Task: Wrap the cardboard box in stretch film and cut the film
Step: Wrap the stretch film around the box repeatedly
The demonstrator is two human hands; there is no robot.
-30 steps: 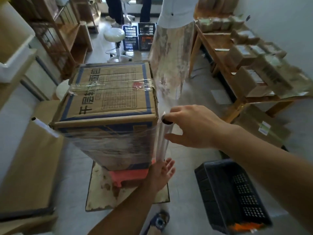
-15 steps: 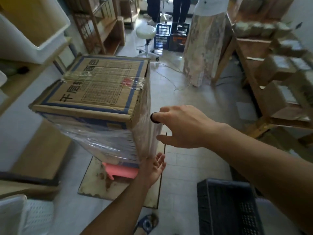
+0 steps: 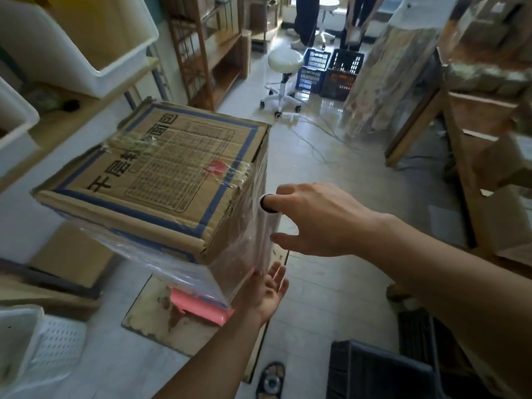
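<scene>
A tall cardboard box (image 3: 161,171) with blue borders and black print stands on a pink stand (image 3: 198,305). Clear stretch film (image 3: 184,269) covers its sides. The stretch film roll (image 3: 266,237) stands upright against the box's right corner. My right hand (image 3: 313,220) holds the roll's top, with one finger in the core and the thumb on its side. Below, my left hand (image 3: 266,289) supports the roll's bottom end with spread fingers.
A stained board (image 3: 161,321) lies under the stand. A black crate (image 3: 380,372) sits at the lower right. White bins (image 3: 86,44) rest on shelves at left, a wooden table (image 3: 472,139) with boxes at right. A white stool (image 3: 283,70), crates and standing people are farther back.
My view has swung around the box to its right side. The roll, carried by both hands, has moved along the box's side, laying more film onto it.
</scene>
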